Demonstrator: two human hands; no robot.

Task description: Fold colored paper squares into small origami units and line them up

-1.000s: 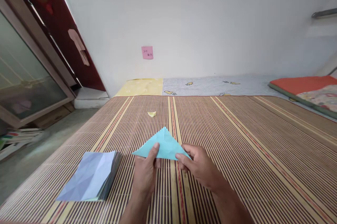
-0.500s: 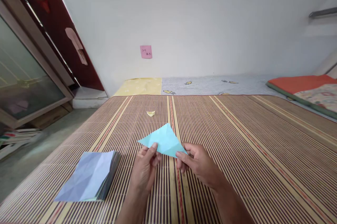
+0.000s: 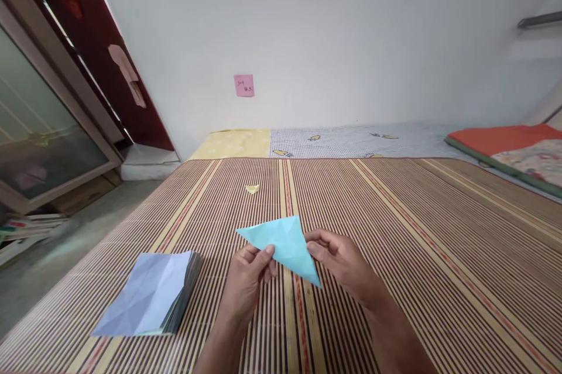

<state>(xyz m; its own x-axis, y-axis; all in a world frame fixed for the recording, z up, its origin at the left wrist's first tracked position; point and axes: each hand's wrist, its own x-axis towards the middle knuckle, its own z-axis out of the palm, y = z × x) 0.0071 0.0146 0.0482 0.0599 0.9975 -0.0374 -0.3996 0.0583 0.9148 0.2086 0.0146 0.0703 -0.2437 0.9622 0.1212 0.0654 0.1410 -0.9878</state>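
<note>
A light blue paper folded into a triangle (image 3: 283,244) is held just above the striped bamboo mat (image 3: 395,233). My left hand (image 3: 248,283) pinches its lower left edge with thumb and fingers. My right hand (image 3: 342,263) pinches the right edge, fingers closed on the paper. One sharp corner of the triangle points down and right, between my two hands. A stack of creased pale blue paper sheets (image 3: 149,293) lies on the mat to the left of my left hand.
A tiny yellow paper scrap (image 3: 252,189) lies farther back on the mat. Behind the mat is a patterned bedsheet (image 3: 351,141), with folded orange and floral bedding (image 3: 509,148) at the right. A pink sticky note (image 3: 244,85) hangs on the white wall. Glass door and floor lie left.
The blue triangle has been turned clockwise in my hands: its apex, which pointed away from me, now points right, and a corner now points down toward me. Both hands shifted their grip slightly.
</note>
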